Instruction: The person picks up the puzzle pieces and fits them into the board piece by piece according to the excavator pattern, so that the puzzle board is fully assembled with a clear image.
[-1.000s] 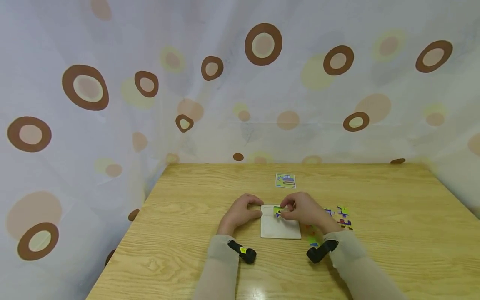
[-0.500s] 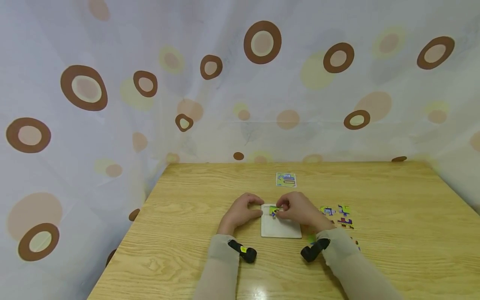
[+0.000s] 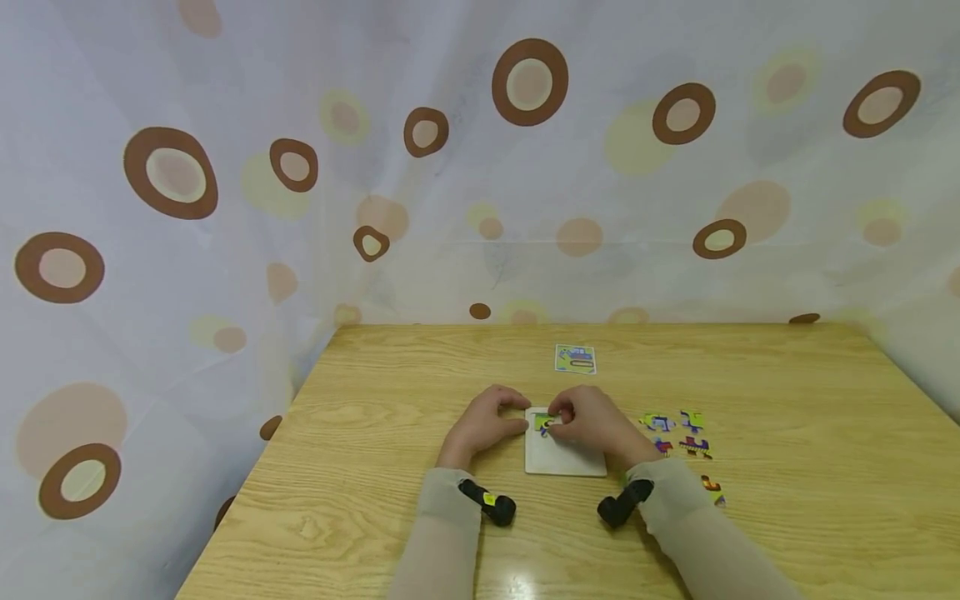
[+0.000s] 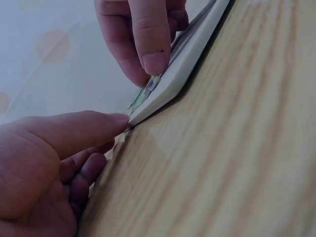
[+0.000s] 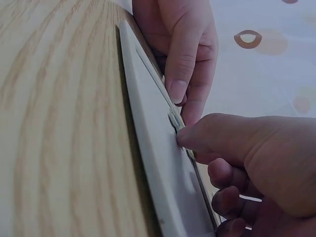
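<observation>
Thumb and forefinger of the right hand nearly meet, pinching a green puzzle piece at the far left corner of a white tray. Left hand: thumb against the tray's left edge, forefinger spread apart. Loose pieces lie to the right, a picture card beyond.

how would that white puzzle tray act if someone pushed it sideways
The white tray would probably slide rather than tip, lying flat and low on the wooden table. It is likely stiff, as its edges run straight, and probably light, being thin.
</observation>
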The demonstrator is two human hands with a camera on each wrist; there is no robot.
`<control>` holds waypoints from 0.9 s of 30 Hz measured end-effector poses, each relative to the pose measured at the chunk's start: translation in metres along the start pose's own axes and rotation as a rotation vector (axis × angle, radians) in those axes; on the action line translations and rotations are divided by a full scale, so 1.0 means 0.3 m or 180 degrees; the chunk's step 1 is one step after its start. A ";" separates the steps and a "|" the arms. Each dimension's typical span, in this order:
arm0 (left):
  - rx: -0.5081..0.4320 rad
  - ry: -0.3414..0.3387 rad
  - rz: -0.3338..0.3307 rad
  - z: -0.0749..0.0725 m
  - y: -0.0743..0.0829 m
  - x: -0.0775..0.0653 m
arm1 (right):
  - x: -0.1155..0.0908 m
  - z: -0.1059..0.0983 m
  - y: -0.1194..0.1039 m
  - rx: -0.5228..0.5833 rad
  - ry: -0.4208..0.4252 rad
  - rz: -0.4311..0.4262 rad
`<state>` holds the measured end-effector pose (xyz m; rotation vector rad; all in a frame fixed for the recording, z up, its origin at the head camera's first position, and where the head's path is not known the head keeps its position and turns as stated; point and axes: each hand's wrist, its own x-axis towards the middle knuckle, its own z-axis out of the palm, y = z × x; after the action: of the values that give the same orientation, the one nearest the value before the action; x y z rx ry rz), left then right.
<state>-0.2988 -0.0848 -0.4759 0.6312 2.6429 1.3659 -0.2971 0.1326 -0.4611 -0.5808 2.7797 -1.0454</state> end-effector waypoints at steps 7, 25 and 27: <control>0.0042 0.0010 0.0019 0.002 -0.009 0.003 | -0.005 0.008 -0.001 0.0059 0.0067 -0.0049; 0.0005 -0.0003 -0.0028 0.007 -0.007 0.004 | -0.006 0.031 0.018 0.0105 0.0293 0.0037; 0.0002 -0.0001 -0.0021 0.007 -0.007 0.005 | -0.008 0.029 0.016 0.0134 0.0279 0.0043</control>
<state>-0.3003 -0.0834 -0.4786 0.6224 2.6428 1.3631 -0.2943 0.1315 -0.4709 -0.5226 2.8241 -1.1505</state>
